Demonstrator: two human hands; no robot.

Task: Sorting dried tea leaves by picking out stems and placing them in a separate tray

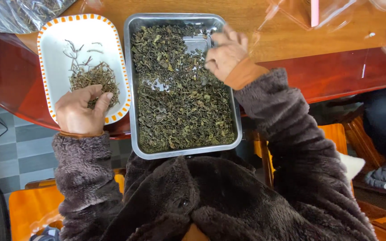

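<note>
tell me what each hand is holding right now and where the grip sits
Left hand rests fingertips on the stem pile in the white dish; right hand is curled over the leaves in the metal tray. A closed grip cannot be told.

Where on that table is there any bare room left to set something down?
Bare wood shows beyond the metal tray, before the clear bags, and right of the right hand. The white dish is bare at its far end. The tray is crowded with leaves.

We see a glossy wooden worktop [336,40] under everything. Clear plastic bags [300,13] lie beyond our right hand, another bag of dried stems [18,13] beyond our left. Orange seats [27,205] and grey floor tiles [18,147] sit below our left hand.
</note>
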